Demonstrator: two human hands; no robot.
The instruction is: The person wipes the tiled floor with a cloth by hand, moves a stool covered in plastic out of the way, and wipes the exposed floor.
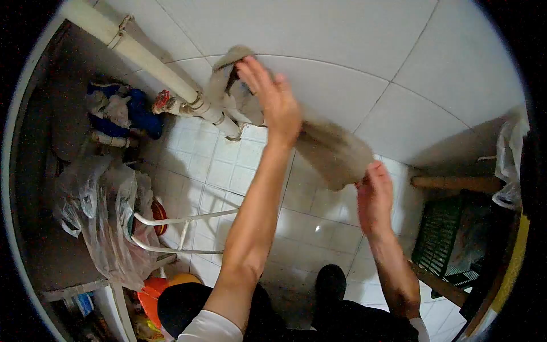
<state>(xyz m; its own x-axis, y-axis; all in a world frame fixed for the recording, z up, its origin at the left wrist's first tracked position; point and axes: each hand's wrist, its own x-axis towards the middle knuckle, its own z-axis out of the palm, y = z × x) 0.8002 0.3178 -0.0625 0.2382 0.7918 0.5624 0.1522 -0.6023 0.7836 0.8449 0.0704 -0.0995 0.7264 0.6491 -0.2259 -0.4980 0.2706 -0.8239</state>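
A grey-brown cloth (336, 151), slightly blurred, spans the space in front of the tiled wall. My right hand (376, 196) pinches its lower right edge. Over its middle lies my left hand (276, 105), fingers stretched out and touching the cloth; the palm side is hidden. Beyond my left fingers the cloth's other end curls up in a loop beside the wall. A cream pipe (165, 77) with a red valve handle (163, 101) runs down to the floor left of my left hand.
A white metal frame (185, 219) and a clear plastic bag (111, 219) are at the left. Blue fabric (139, 114) lies on a dark surface behind. At the right stand a green plastic basket (439, 236) and a wooden bar (456, 183). My dark shoe (330, 282) rests on the tiled floor.
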